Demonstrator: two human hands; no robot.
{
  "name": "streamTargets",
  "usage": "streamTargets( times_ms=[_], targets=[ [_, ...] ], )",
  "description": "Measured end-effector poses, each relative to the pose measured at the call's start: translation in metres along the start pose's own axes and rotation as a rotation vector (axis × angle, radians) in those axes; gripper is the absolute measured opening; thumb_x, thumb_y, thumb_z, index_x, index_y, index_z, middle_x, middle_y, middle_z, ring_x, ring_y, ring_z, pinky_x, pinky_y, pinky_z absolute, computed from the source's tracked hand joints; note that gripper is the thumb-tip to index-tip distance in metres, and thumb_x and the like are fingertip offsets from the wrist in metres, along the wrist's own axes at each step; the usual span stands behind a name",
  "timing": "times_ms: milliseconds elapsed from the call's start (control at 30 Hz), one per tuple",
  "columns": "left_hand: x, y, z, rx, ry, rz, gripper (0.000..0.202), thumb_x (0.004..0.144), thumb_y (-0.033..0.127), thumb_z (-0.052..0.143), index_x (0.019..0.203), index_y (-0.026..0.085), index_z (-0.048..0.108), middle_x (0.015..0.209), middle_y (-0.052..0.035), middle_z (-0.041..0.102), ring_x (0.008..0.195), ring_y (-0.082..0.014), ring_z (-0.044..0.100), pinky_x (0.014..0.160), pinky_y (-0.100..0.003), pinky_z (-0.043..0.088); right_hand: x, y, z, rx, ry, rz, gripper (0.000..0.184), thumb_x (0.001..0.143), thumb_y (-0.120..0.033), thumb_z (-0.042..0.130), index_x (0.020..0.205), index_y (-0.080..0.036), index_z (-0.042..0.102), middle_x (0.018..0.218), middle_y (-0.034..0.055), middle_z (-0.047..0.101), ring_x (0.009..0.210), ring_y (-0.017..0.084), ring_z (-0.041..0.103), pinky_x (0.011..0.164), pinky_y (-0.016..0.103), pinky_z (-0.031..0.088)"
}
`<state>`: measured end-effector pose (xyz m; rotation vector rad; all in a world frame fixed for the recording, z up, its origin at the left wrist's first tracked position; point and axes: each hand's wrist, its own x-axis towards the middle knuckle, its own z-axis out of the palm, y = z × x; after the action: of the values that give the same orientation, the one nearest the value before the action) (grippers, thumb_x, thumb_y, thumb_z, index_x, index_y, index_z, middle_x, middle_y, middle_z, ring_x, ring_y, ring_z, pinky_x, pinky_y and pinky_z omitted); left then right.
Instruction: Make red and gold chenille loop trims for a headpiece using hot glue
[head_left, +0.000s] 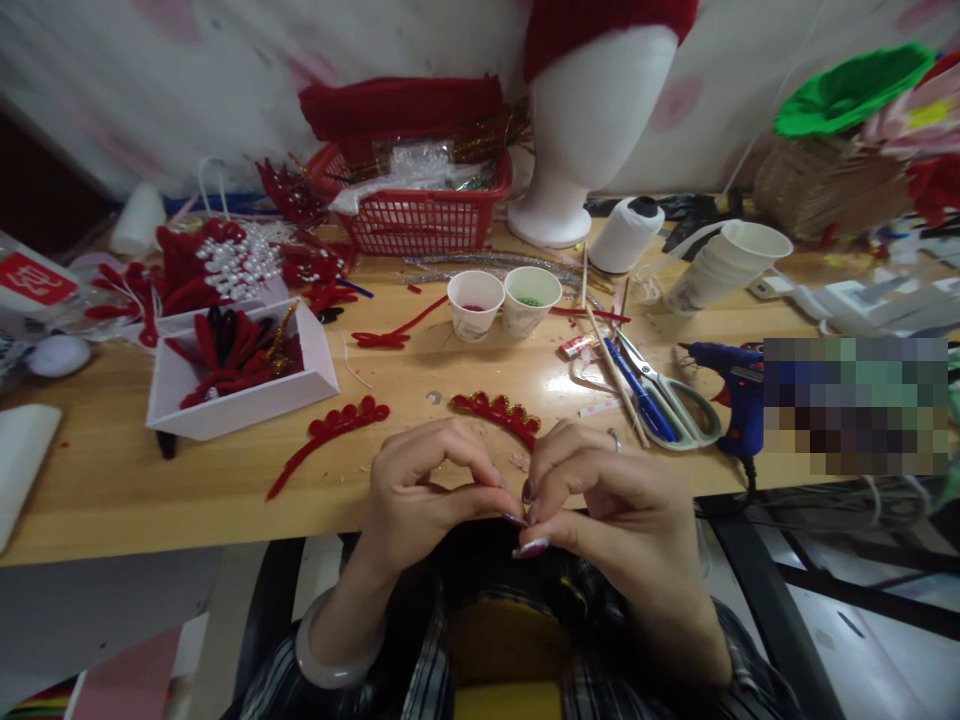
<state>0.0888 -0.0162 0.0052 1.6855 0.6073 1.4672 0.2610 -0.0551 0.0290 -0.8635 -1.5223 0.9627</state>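
My left hand (435, 485) and my right hand (600, 505) meet fingertip to fingertip just over the table's front edge. Both are closed in a pinch, and whatever lies between the fingertips is too small and too covered to name. Right behind them on the wood lies a red fuzzy scalloped strip with gold edging (499, 412), its right end partly hidden by my right hand. Left of my hands rests a similar plain red fuzzy strip (330, 435) with a curved tail.
A white box of red pieces (244, 415) stands at left. Two paper cups, one with dark red bits (475, 325) and one with green bits (528, 318), stand mid-table. Scissors (675, 390), a blue pen (641, 390) and a blue glue gun (739, 385) lie right. Behind stand a red basket (420, 222) and a white foam head (592, 130).
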Motion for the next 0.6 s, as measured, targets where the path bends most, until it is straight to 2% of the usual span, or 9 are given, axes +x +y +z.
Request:
streamTargets(
  times_ms=[200,300,433,600],
  targets=[
    [-0.002,0.002,0.007,-0.184,-0.011,-0.141,0.027,0.071,0.033,0.087,0.064,0.017,0.067,0.058,0.001,0.068,0.054,-0.0106,0.062,0.053,-0.022,0.05,0.002,0.003,0.0,0.006,-0.052,-0.108,0.012,0.082,-0.018,0.08,0.074,-0.022,0.072,0.07,-0.0018,0.068,0.071,0.015,0.065,0.069,0.03,0.051],
    [-0.004,0.001,0.01,-0.247,-0.009,-0.177,0.027,0.07,0.032,0.088,0.063,0.017,0.067,0.058,0.0013,0.067,0.054,-0.0104,0.061,0.053,-0.022,0.05,0.001,0.005,0.001,-0.016,-0.052,-0.159,0.013,0.082,-0.024,0.08,0.073,-0.023,0.071,0.07,-0.002,0.067,0.07,0.014,0.064,0.069,0.031,0.051],
    [-0.006,0.0,0.015,-0.329,-0.01,-0.232,0.029,0.068,0.035,0.089,0.06,0.018,0.067,0.057,0.0019,0.065,0.054,-0.01,0.059,0.054,-0.022,0.05,0.001,0.007,0.002,0.007,-0.056,-0.176,0.016,0.081,-0.035,0.08,0.073,-0.024,0.071,0.069,-0.003,0.065,0.066,0.013,0.061,0.067,0.03,0.051],
    [-0.008,-0.001,0.021,-0.479,-0.02,-0.296,0.031,0.066,0.035,0.091,0.059,0.018,0.065,0.056,0.003,0.063,0.053,-0.0093,0.058,0.055,-0.022,0.051,0.001,0.009,0.004,0.048,-0.079,-0.197,0.016,0.084,-0.034,0.078,0.074,-0.024,0.07,0.069,-0.0027,0.064,0.066,0.013,0.062,0.067,0.03,0.051]
  ],
)
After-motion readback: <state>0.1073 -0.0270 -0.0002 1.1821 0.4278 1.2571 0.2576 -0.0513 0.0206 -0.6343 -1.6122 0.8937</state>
